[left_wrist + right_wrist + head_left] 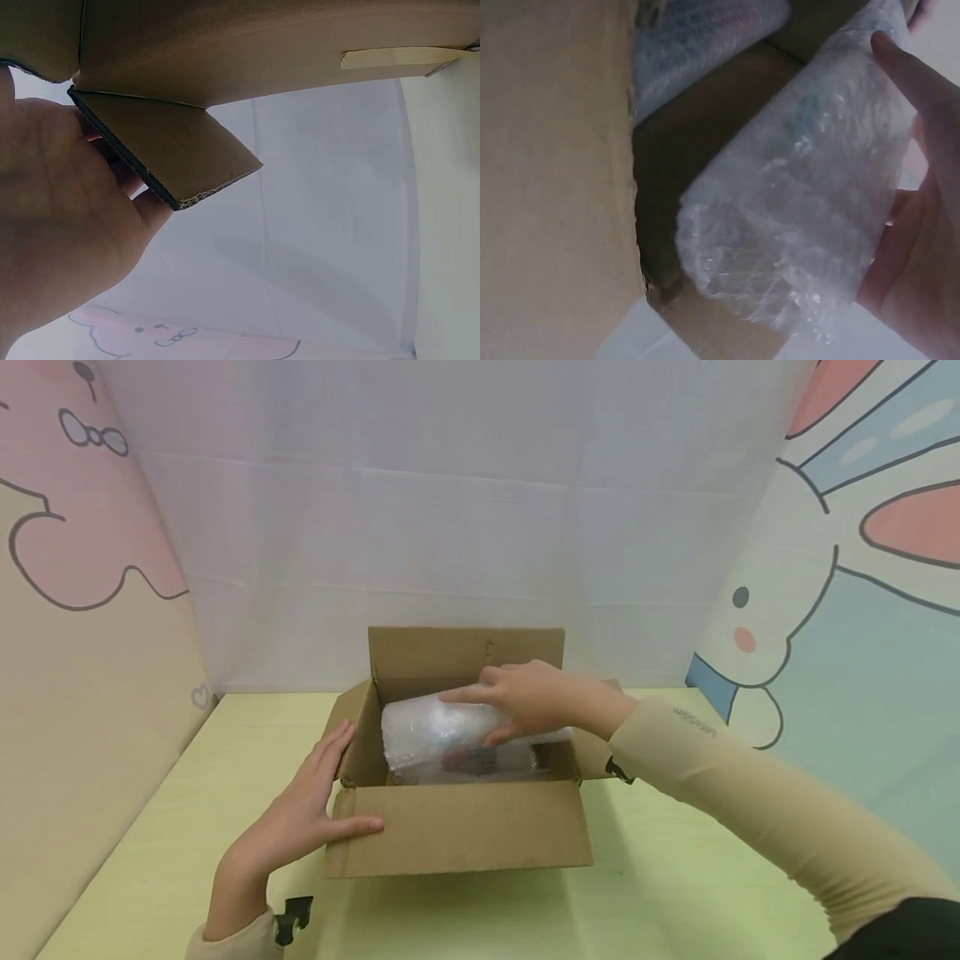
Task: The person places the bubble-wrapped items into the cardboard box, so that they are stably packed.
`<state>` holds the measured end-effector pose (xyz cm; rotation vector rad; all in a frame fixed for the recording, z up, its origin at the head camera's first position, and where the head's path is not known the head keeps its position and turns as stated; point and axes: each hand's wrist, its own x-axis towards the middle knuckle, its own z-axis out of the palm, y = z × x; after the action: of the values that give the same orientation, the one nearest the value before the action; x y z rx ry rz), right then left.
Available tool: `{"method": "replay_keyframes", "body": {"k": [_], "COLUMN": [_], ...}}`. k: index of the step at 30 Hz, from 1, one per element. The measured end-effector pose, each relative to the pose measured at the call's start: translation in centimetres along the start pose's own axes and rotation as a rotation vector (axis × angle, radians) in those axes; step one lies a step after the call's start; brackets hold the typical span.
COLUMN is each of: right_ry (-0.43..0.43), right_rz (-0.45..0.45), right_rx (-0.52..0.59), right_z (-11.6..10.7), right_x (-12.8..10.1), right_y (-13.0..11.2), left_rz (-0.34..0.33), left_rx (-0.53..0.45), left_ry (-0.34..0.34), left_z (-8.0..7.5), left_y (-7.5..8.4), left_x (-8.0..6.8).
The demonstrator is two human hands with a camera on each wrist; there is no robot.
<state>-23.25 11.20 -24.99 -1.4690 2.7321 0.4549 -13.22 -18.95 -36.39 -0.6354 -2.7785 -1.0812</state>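
An open cardboard box (457,839) stands on the yellow-green table (187,827). My right hand (525,697) grips a bubble-wrapped bundle (438,731) over the box's opening; in the right wrist view the thumb and fingers (911,71) curl round that bundle (802,202). A second wrapped item (480,764) lies lower inside the box. My left hand (315,802) rests flat with straight fingers against the box's left flap (352,735), its thumb on the front flap. The left wrist view shows the palm (60,217) behind that flap (169,146).
White sheeting forms the back wall (465,527). Cartoon-printed panels close in the left side (75,610) and the right side (862,568). The box's rear flap (465,652) stands upright, and bare tabletop lies around the box.
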Motion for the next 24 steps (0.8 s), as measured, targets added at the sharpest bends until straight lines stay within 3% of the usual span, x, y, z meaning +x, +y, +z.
{"method": "replay_keyframes", "body": {"k": [8,18,24], "right_ry": [-0.239,-0.354,-0.359], "right_rz": [0.076,0.104,0.085], "right_rx": [0.017,0.09,0.091], "right_z": [1.6,1.8,2.0], "right_x": [0.9,0.9,0.9], "right_y": [-1.5,-2.2,-2.5], "left_rz": [-0.005,-0.009,-0.009], "left_rx": [-0.005,-0.01,-0.004], "left_ry": [-0.007,-0.011,-0.009], "left_z": [-0.1,-0.2,-0.2], "left_y": [0.1,0.3,0.3], "left_x": [0.0,0.0,0.0]}}
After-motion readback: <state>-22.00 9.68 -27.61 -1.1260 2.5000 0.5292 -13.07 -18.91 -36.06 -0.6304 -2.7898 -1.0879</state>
